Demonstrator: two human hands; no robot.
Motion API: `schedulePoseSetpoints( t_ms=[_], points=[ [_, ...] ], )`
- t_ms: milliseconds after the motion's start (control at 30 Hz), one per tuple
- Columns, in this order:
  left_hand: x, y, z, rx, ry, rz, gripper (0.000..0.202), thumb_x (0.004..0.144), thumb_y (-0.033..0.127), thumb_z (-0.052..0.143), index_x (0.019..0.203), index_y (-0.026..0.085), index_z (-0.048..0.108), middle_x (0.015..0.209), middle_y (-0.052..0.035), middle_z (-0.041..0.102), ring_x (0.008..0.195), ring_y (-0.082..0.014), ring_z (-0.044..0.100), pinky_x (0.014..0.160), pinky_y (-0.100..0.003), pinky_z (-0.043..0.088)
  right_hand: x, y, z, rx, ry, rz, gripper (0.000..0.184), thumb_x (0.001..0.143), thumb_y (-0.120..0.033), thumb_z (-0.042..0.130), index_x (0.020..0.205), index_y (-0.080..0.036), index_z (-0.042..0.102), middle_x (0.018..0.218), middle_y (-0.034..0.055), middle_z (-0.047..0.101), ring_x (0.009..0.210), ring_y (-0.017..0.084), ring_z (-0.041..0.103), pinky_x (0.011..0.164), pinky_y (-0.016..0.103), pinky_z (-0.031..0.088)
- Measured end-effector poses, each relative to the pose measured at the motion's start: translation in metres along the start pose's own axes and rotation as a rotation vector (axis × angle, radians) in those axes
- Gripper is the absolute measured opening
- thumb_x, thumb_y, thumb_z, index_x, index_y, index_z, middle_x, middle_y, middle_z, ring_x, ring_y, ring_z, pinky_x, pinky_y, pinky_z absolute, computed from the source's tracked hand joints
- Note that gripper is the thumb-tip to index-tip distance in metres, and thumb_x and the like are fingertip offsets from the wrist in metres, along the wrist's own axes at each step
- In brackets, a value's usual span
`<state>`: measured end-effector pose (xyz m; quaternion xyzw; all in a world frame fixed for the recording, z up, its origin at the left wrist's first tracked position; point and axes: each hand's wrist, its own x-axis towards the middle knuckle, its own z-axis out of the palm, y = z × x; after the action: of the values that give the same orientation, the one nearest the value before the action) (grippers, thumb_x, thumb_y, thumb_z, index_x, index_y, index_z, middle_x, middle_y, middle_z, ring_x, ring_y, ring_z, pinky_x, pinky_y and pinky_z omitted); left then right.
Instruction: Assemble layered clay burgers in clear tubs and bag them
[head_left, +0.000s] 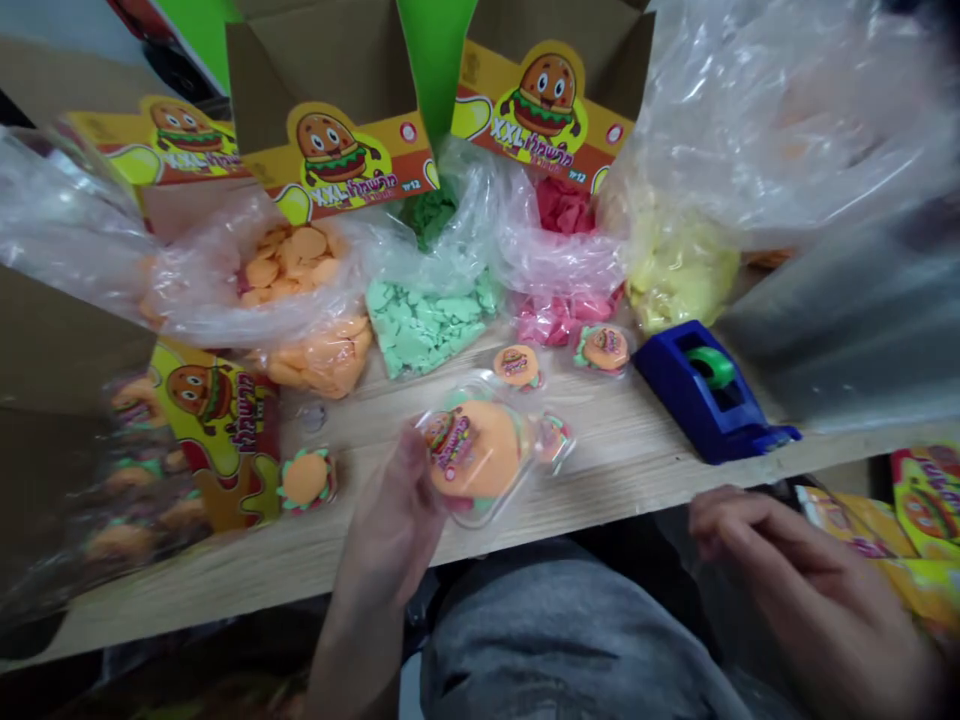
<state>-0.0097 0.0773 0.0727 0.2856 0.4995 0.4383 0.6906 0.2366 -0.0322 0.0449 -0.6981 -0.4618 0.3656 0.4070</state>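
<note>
My left hand [390,520] grips a clear plastic clamshell with an orange burger-shaped candy and a printed label inside, the burger candy pack [476,450], held just above the wooden table [600,470] near its front edge. My right hand [780,560] hangs lower right, off the table's edge, over a stack of printed labels [892,540]; its fingers are curled together and whatever they hold is hidden. Three more finished burger packs lie on the table: one at the left [306,480], two further back [516,366] [604,348].
Open plastic bags of candy pieces line the back: orange [300,270], green [427,325], pink [562,300], yellow [679,265]. Printed burger display boxes [337,160] stand behind them. A blue tape dispenser [709,390] sits at right. A filled box [150,460] lies at left.
</note>
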Motion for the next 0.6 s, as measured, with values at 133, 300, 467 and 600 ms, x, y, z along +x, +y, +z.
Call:
schedulePoseSetpoints(
  t_ms=[133,300,467,600],
  points=[
    [-0.008,-0.007,0.01,-0.04,-0.053,0.067,0.047,0.072,0.055,0.057,0.099,0.017,0.057,0.096,-0.0068,0.063,0.092,-0.0224,0.06,0.07,-0.029,0.051,-0.001,-0.063,0.047,0.284,-0.326,-0.135,0.018,0.084,-0.027,0.048,0.068,-0.02,0.053,0.064,-0.0014,0.051,0.06,0.01,0.051,0.057,0.019,0.042],
    [-0.023,-0.009,0.016,-0.09,-0.051,0.141,0.037,0.074,0.048,0.059,0.102,0.025,0.053,0.101,-0.001,0.062,0.093,-0.0182,0.06,0.077,-0.027,0.049,0.012,-0.085,0.069,0.218,-0.256,-0.096,0.019,0.081,-0.025,0.05,0.063,-0.018,0.048,0.058,-0.0032,0.046,0.055,0.008,0.044,0.051,0.018,0.037],
    [-0.025,-0.005,0.018,-0.104,0.015,0.133,0.035,0.073,0.047,0.06,0.1,0.026,0.054,0.099,-0.0004,0.062,0.094,-0.0195,0.059,0.076,-0.028,0.05,0.018,-0.085,0.066,0.333,-0.435,0.06,0.021,0.083,-0.029,0.047,0.066,-0.017,0.051,0.059,-0.0029,0.048,0.056,0.008,0.045,0.052,0.017,0.039],
    [-0.021,-0.004,0.016,-0.125,-0.082,-0.04,0.039,0.077,0.052,0.052,0.098,0.02,0.059,0.097,-0.0048,0.064,0.096,-0.0235,0.059,0.074,-0.03,0.051,0.018,-0.083,0.063,0.38,-0.577,-0.044,0.012,0.086,-0.026,0.047,0.08,-0.021,0.057,0.075,-0.0025,0.058,0.071,0.009,0.055,0.065,0.018,0.044]
  ],
)
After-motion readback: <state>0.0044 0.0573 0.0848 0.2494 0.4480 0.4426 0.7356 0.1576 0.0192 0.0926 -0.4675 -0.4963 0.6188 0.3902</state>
